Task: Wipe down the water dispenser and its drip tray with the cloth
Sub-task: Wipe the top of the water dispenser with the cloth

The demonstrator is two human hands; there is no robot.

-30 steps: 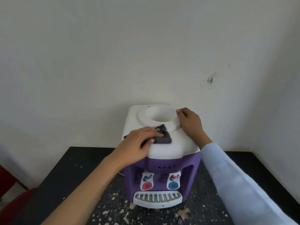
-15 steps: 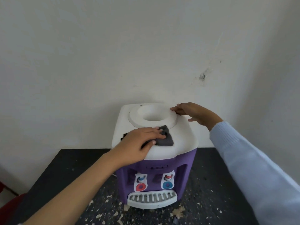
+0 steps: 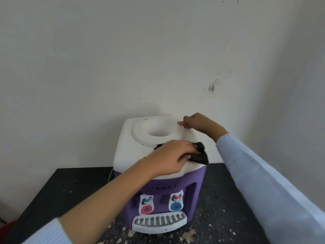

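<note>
A small water dispenser (image 3: pixel 126 152) with a white top and purple body stands on a dark table against the wall. My left hand (image 3: pixel 173 155) presses a dark grey cloth (image 3: pixel 200 154) onto the front right of the white top, fingers curled over it. My right hand (image 3: pixel 197 123) rests at the back right of the round bottle socket (image 3: pixel 158 131), fingertips on its rim. Two taps with red and blue buttons sit on the purple front. Below them is the white slotted drip tray (image 3: pixel 159 223).
The black table (image 3: pixel 58 187) is speckled with pale flakes near the dispenser's base. A white wall stands directly behind, with a side wall close on the right. Something red shows at the lower left edge (image 3: pixel 5 226).
My left hand has slid the cloth rightward across the top to its front right edge. My right hand has stayed at the back right of the socket rim. The view shifted slightly.
</note>
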